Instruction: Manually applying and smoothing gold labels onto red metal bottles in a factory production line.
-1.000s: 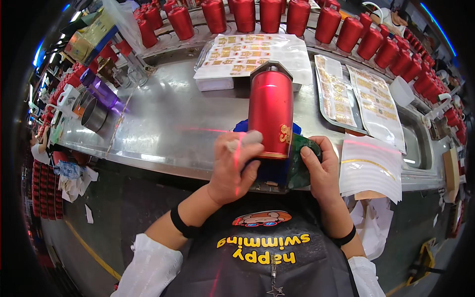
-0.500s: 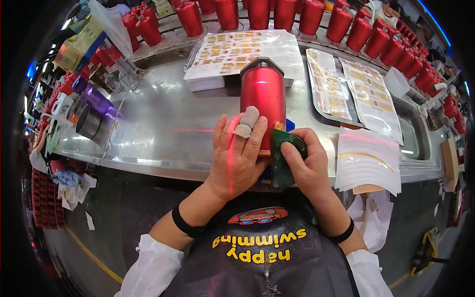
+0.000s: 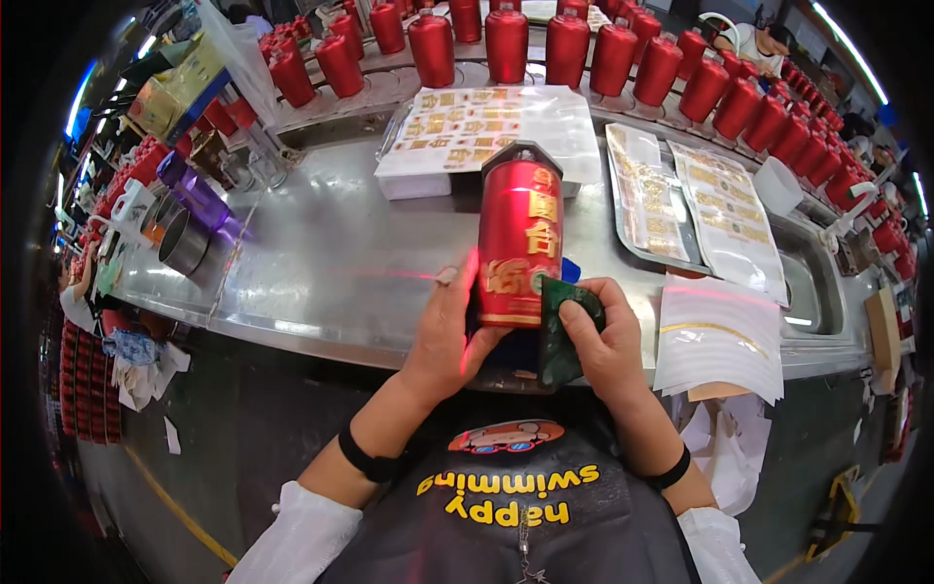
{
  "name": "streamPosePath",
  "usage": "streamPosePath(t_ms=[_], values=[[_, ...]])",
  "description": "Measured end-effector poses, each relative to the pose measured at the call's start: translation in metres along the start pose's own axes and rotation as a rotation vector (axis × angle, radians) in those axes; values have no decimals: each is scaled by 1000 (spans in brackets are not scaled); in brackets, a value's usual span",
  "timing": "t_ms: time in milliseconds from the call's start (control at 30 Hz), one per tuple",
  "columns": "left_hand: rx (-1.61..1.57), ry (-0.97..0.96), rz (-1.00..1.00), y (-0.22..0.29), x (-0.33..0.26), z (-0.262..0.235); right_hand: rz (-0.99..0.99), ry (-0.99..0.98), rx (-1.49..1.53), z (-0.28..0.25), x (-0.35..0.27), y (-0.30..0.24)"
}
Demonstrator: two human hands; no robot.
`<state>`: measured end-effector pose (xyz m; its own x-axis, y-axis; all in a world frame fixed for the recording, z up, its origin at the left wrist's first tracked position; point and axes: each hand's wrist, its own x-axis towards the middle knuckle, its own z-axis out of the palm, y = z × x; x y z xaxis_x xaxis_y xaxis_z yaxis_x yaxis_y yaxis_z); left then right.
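Observation:
A red bottle (image 3: 521, 214) with gold lettering and a gold ornament lies tilted with its neck end away from me, against a dark angular holder (image 3: 526, 153). My left hand (image 3: 443, 326) is closed around the bottle's lower left side, its thumb under the base end and its other fingers partly hidden; a finger wears a pale wrap. Pinched between thumb and fingers of my right hand (image 3: 605, 336) is a dark green flat scraper (image 3: 561, 336). Its upper edge meets the bottle's lower right side, next to the ornament. Behind it a bit of blue (image 3: 574, 269) shows.
Gold decal sheets lie on a stack (image 3: 486, 131) beyond the bottle and on a metal tray (image 3: 623, 238) at right. Nearer are white sheets (image 3: 720, 341) and a sink (image 3: 812, 263). Red bottles (image 3: 506, 49) line the back conveyor. A purple bottle (image 3: 193, 190) and metal pot (image 3: 185, 243) stand left.
The bottle has turned, bringing its gold lettering and ornament to face up. My left hand has slid from the bottle's front to its left side. The scraper stays at the right side.

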<state>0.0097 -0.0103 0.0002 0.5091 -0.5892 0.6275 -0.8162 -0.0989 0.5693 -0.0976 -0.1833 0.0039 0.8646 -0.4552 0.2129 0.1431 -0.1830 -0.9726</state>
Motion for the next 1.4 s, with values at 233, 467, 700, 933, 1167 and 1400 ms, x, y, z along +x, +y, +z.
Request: streamPosePath(t_ms=[233, 467, 700, 933, 1167, 1400], values=[[190, -58, -6, 4, 3, 4, 52, -22, 27, -2, 0, -2], [326, 11, 39, 1, -4, 8, 60, -57, 23, -4, -1, -1], [306, -234, -225, -2, -1, -2, 11, -49, 20, -5, 0, 2], [274, -42, -75, -5, -7, 6, 56, -50, 51, -5, 0, 2], [247, -60, -35, -14, -11, 3, 20, -62, 26, -7, 2, 3], [146, -98, -53, -13, -2, 4, 116, -133, -57, -13, 6, -9]])
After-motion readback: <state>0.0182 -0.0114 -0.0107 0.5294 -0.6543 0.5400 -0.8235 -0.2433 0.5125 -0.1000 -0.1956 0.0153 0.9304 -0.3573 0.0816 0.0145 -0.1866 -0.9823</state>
